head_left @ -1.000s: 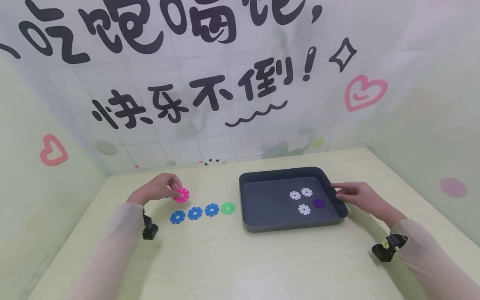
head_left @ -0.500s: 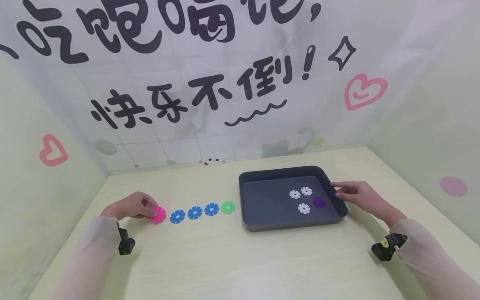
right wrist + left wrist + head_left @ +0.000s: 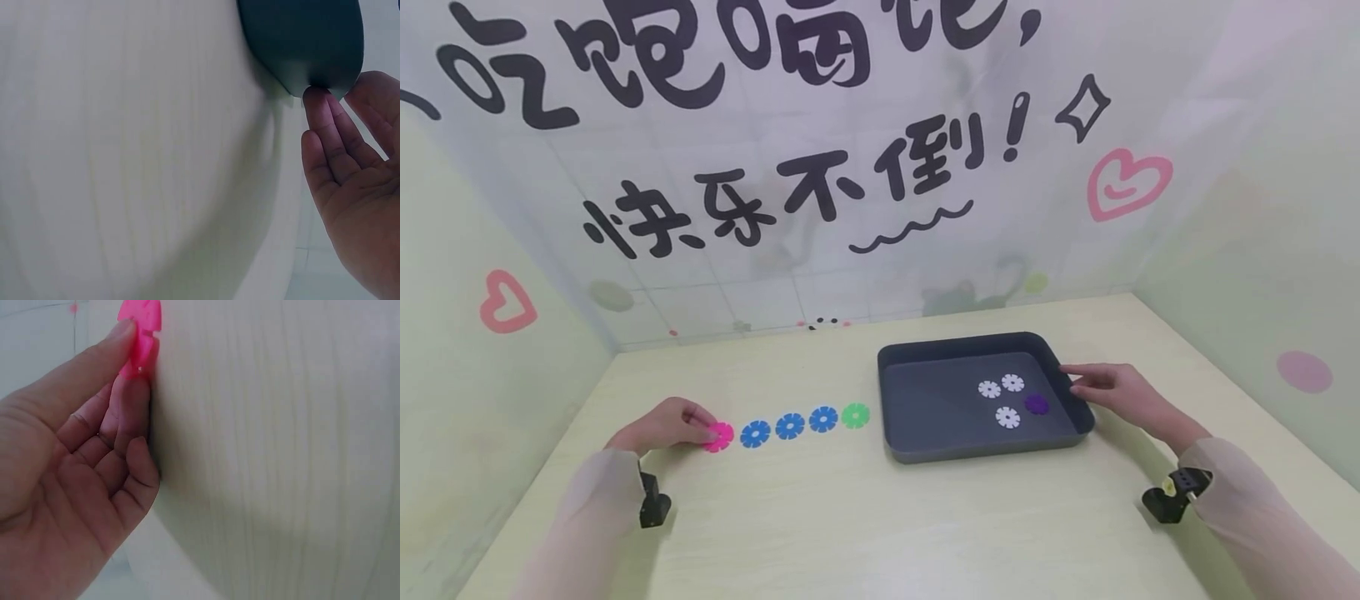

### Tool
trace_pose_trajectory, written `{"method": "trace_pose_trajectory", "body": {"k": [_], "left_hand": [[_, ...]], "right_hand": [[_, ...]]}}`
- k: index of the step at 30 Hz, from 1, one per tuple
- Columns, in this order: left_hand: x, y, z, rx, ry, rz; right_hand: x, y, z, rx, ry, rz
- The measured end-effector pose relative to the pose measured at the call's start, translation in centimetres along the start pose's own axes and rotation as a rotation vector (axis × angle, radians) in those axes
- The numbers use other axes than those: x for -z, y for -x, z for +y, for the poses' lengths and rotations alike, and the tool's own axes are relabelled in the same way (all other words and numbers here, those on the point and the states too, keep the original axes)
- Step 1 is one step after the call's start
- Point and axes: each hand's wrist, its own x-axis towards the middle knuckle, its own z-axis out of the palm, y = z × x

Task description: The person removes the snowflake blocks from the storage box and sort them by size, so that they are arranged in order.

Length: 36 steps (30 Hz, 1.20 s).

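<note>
In the head view, my left hand (image 3: 672,423) pinches a pink notched plastic disc (image 3: 721,437) at the left end of a row on the table. The left wrist view has the thumb on one face of the pink disc (image 3: 147,353) and fingers behind it, close to the tabletop. To its right lie three blue notched discs (image 3: 790,426) and a green one (image 3: 855,416). My right hand (image 3: 1116,392) holds the right wall of a dark grey tray (image 3: 947,456). From the right wrist, fingertips (image 3: 317,103) press the tray's outer side, the thumb partly hidden by its edge.
Inside the tray are three white notched discs (image 3: 1007,417) and a purple one (image 3: 1037,405). The pale wooden table (image 3: 880,525) meets printed cloth walls (image 3: 820,275) at the back and sides.
My left hand has carried the pink disc left and toward the front, from above the row down to its left end. The right hand and the tray stay in place.
</note>
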Motion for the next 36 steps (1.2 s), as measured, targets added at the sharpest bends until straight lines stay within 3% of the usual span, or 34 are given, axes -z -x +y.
{"method": "trace_pose_trajectory", "body": {"k": [12, 19, 22, 26, 36], "left_hand": [[-0.5, 0.0, -0.4, 0.003, 0.016, 0.012], [0.1, 0.4, 0.4, -0.013, 0.009, 0.022], [0.3, 0.2, 1.6, -0.023, 0.008, 0.02], [-0.2, -0.2, 4.4, -0.037, -0.014, 0.024], [-3.1, -2.1, 11.6, -0.24, -0.013, -0.052]], "right_hand": [[-0.2, 0.1, 0.2, 0.0, 0.003, 0.013], [-0.2, 0.0, 0.2, 0.004, -0.002, 0.015], [-0.1, 0.1, 0.1, -0.001, 0.005, 0.013], [0.0, 0.1, 0.1, -0.004, 0.006, 0.011], [-0.1, 0.2, 0.2, 0.0, 0.0, 0.011]]}}
